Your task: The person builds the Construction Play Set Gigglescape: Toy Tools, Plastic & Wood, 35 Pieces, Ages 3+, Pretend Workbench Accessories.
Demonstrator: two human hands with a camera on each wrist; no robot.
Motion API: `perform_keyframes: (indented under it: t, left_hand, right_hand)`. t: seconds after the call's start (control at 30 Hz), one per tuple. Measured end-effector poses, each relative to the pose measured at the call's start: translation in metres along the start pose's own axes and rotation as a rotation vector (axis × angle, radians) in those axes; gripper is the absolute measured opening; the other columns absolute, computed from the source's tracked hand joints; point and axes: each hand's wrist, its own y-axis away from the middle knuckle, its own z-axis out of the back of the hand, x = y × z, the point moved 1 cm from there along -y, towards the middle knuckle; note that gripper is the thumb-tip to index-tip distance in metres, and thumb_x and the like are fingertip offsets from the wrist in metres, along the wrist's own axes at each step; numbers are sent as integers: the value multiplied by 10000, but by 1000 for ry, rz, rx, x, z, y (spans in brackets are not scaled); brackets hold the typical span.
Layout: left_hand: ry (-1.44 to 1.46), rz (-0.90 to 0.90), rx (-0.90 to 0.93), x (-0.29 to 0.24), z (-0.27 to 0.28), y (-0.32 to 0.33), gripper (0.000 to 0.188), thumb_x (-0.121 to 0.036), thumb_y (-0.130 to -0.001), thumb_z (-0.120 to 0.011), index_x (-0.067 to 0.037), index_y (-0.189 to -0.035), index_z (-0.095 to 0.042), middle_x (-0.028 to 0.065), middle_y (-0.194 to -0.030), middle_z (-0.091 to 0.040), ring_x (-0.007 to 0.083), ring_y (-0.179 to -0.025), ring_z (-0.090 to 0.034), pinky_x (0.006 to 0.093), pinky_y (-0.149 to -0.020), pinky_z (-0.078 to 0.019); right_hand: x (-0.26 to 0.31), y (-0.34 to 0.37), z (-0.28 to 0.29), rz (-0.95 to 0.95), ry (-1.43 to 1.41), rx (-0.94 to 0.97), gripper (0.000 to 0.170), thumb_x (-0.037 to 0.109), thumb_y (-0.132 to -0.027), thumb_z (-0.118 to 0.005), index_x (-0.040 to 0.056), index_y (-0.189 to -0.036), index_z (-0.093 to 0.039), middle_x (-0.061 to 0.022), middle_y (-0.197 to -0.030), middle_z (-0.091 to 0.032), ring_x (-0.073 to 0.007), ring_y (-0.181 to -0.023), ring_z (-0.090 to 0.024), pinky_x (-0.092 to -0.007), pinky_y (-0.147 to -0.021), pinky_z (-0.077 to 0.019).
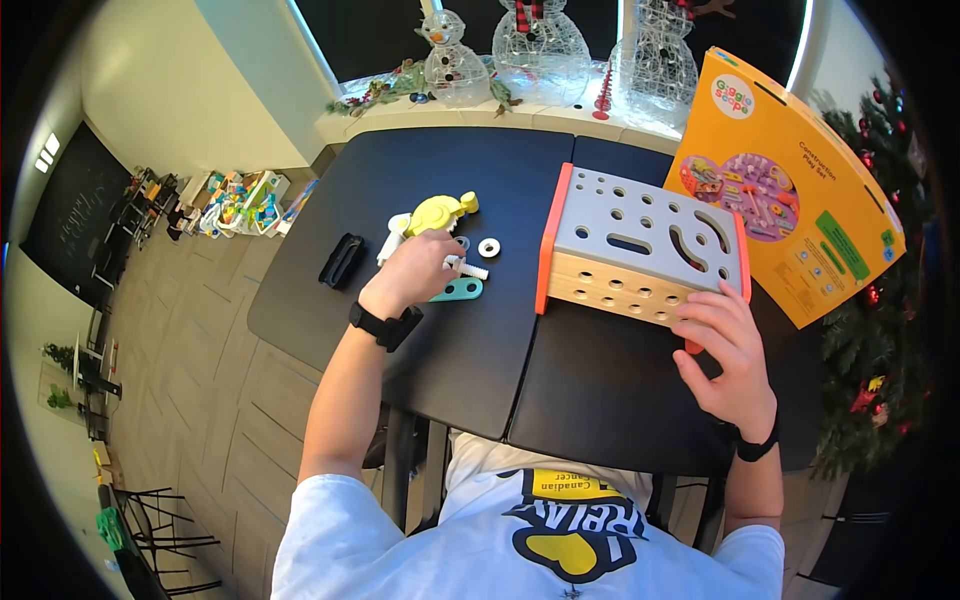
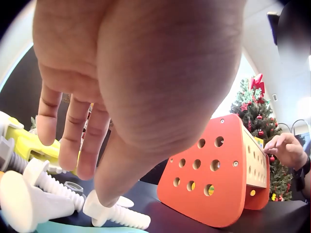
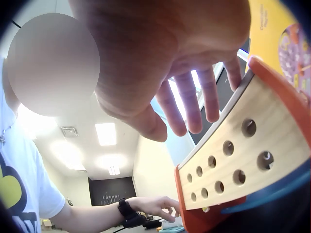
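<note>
Head: right grip [image 1: 728, 355] apart at one perforated box [image 1: 655, 258], left grip [image 1: 408, 274], closure unclear, at one bolt [image 1: 473, 269].

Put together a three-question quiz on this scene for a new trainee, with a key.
1. Multiple choice: which piece is at the thumb tip of the left hand?
A) a paintbrush
B) a white screw
C) a wooden mallet

2. True or false: the right hand is gripping the yellow toy piece on the table.

3. Short answer: which three-word product title is printed on the orange-yellow box beside the toy workbench?

Key: 1. B. 2. False; its fingers are at the toy workbench. 3. Construction Play Set.
</note>
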Motion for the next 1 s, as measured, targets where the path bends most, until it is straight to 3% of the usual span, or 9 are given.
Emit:
perform_keyframes:
  t: [0.17, 0.5, 0.7, 0.83, 1.0]
  left_hand:
    - [-46, -9, 35, -6, -6, 0, 291, -88, -837, -772, -23, -1119, -738, 150, -1115, -716, 345, -1076, -677, 431, -958, -543]
    - [16, 31, -28, -8, 1, 2, 283, -114, -821, -764, -15, -1077, -696, 192, -963, -728, 371, -975, -696, 455, -886, -555]
    - [54, 127, 50, -5, 4, 11, 334, -174, -822, -806, -19, -1086, -675, 192, -1044, -725, 363, -985, -703, 442, -848, -560]
    - [84, 31, -33, -6, -2, 15, 325, -172, -811, -816, -35, -1066, -668, 172, -1027, -718, 359, -970, -697, 438, -855, -558]
    - [155, 52, -66, -24, -3, 19, 289, -105, -812, -802, -28, -1055, -665, 137, -1022, -664, 340, -943, -686, 425, -830, -560]
  right_hand:
    - [15, -6, -8, 51, -31, 46, 242, 119, -794, -789, 73, -1029, -749, -64, -1153, -726, -288, -1188, -654, -588, -1157, -416]
    - [30, -20, -34, 190, -161, 192, 248, 139, -829, -796, 63, -1062, -758, -65, -1146, -725, -258, -1155, -652, -481, -1102, -478]
    - [32, -21, -49, 232, -212, 236, 236, 151, -848, -784, 60, -1063, -749, -62, -1137, -716, -245, -1129, -652, -446, -1060, -492]
    - [30, -20, -54, 270, -211, 269, 213, 177, -879, -761, 70, -1061, -735, -59, -1126, -709, -237, -1107, -653, -436, -1065, -481]
    - [30, -10, -61, 271, -248, 283, 215, 202, -909, -743, 64, -1074, -727, -61, -1111, -712, -246, -1059, -664, -432, -1066, -477]
